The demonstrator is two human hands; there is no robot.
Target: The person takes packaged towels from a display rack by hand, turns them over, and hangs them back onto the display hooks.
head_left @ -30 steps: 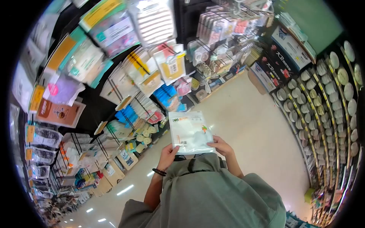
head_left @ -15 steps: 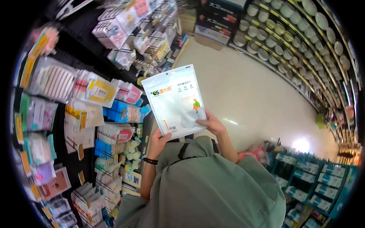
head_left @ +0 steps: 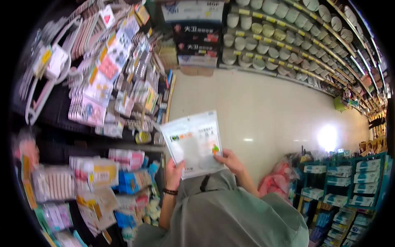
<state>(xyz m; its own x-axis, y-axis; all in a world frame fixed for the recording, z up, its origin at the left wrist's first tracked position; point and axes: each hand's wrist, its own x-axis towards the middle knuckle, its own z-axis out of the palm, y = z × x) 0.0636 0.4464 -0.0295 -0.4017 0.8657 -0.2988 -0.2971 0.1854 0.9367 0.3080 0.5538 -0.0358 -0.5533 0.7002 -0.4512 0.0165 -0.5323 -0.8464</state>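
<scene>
A flat white zip pouch with coloured printing and a small orange-and-green figure is held in front of my body, its printed side facing up. My left hand grips its lower left corner, thumb on top. At the lower right edge, my right hand pinches the pouch, with the thumb near the printed figure. Fingers behind the pouch are hidden. A dark beaded bracelet circles my left wrist.
Hooks of packaged goods hang close on my left, with hangers farther up. Stacked boxes stand ahead beside shelves of bowls. Pink plastic-wrapped goods and a teal rack are on the right over the pale floor.
The view has tilted up, bringing more of the hangers, boxes and bowl shelves into sight. The pouch and both hands now appear lower in view, with the pouch still held in both.
</scene>
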